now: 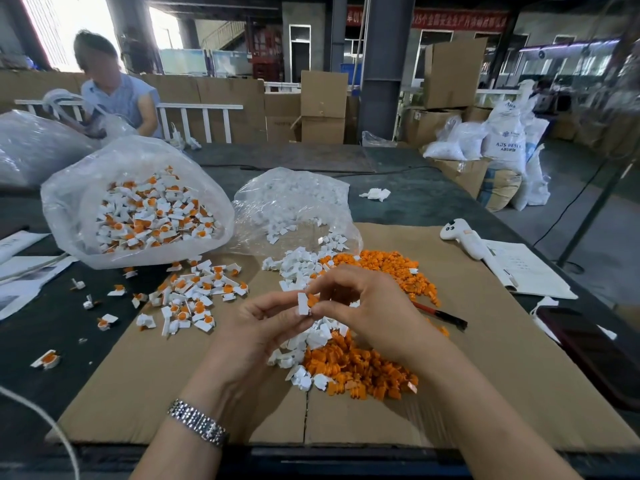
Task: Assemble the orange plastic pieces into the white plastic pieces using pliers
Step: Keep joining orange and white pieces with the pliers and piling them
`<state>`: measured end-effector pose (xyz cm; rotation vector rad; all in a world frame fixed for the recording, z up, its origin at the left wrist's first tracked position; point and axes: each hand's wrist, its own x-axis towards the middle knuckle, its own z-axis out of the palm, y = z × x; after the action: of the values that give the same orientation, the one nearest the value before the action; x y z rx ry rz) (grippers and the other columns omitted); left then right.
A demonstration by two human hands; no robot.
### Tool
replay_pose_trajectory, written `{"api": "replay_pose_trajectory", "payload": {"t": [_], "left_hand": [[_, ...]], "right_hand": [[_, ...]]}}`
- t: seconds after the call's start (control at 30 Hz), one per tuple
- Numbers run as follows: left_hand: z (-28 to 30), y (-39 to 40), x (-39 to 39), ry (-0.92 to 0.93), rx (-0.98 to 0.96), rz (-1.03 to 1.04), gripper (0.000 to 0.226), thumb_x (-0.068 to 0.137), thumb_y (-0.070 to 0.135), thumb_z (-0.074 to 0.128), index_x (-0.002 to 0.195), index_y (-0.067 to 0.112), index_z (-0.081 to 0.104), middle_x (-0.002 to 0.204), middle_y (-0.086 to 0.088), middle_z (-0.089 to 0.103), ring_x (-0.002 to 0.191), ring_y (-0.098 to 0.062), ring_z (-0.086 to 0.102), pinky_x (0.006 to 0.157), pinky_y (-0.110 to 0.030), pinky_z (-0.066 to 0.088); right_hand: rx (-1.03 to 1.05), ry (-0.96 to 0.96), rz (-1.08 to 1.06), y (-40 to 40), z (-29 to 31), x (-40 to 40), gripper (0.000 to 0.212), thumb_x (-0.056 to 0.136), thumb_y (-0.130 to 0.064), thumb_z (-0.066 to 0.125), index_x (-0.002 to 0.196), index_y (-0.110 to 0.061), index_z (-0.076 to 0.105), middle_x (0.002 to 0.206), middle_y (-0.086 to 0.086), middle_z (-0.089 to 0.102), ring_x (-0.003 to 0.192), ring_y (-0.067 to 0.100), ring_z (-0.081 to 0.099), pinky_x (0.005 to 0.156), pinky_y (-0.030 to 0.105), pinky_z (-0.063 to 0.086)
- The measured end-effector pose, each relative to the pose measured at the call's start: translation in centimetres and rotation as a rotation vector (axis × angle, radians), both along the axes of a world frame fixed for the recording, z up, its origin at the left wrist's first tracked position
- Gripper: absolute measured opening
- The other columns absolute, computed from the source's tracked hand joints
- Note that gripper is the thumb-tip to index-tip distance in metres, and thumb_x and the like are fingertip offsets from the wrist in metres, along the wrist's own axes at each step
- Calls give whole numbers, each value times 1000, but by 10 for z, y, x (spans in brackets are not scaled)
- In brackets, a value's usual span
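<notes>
left hand (pixel 263 320) grip pinches white piece (pixel 303 303) | right hand (pixel 367 306) grip pinches orange piece (pixel 312 300) against it, above the cardboard (pixel 485 358) on the desk | pliers (pixel 441 316) (red-and-black handles) lie beside the orange pile (pixel 360 370)

White sack (pixel 507 140) far beyond the right hand (pixel 367 306), printed "ABS RESIN" with a smaller "ABS" line below, red banner (pixel 460 18) on the far wall, white characters and "25", mostly too blurred to read
</notes>
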<state>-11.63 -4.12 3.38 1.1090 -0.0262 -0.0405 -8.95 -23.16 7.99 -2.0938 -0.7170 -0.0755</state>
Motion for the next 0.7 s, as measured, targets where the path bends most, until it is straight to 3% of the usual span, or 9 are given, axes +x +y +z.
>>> {"api": "replay_pose_trajectory", "payload": {"t": [0.27,0.4,0.6,0.7], "left_hand": [[-1,0,-1,-25,18,43,24,74,5,75,97,7,82,109,-21,77,102,-29,76,81,-24,60],[-1,0,-3,-6,11,57,26,72,6,78,97,5,81,108,-21,77,103,-30,76,81,-24,60],[1,0,-4,34,7,53,26,67,11,85,90,-1,79,103,-26,76,98,-31,77,81,-26,61],[3,3,-5,29,-25,7,9,80,9,83,78,1,80,101,-25,76,101,-32,76,83,-28,61]], "right_hand": [[8,-77,3,5,-1,1,17,84,-23,80,98,-20,72,84,-9,69,82,7,66,77,25,56],[64,-15,18,4,-3,2,15,84,-20,81,95,-20,71,84,-4,68,80,13,65,77,32,56],[41,-13,33,3,-5,1,15,84,-17,81,95,-17,70,84,-4,68,80,13,65,77,32,56],[42,-29,24,4,-6,2,15,83,-16,81,95,-16,71,83,-5,68,80,12,65,77,30,56]]}}
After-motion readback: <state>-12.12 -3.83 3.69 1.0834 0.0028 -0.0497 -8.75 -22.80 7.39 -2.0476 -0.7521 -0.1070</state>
